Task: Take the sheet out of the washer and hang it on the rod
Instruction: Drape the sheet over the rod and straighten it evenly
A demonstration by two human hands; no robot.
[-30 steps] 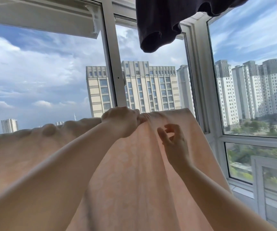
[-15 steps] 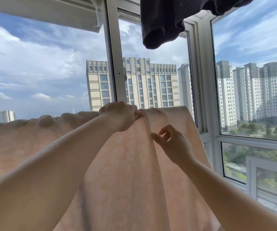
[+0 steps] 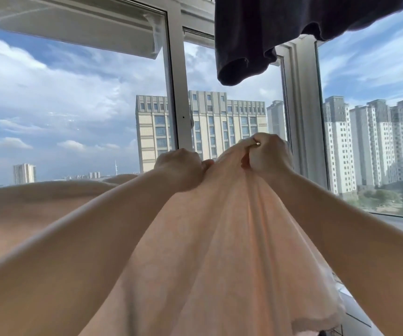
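A pale peach sheet (image 3: 219, 238) hangs draped in front of me, its top fold running from the left edge to the middle of the view; the rod under it is hidden by the cloth. My left hand (image 3: 178, 169) is clenched on the sheet's top edge. Just to its right and a little higher, my right hand (image 3: 266, 157) grips a bunched fold of the same sheet. The cloth falls in long pleats between my forearms, and its lower hem shows at the bottom right.
A dark garment (image 3: 256, 37) hangs overhead at the top right. Close behind the sheet are white window frames (image 3: 178, 93) and glass, with tower blocks outside. A window sill (image 3: 394, 221) runs along the right.
My right hand, open and apart from the cloth a second ago, has risen and closed on the sheet's top fold, bunching it. The sheet's right end has gathered inward. My left hand kept its grip.
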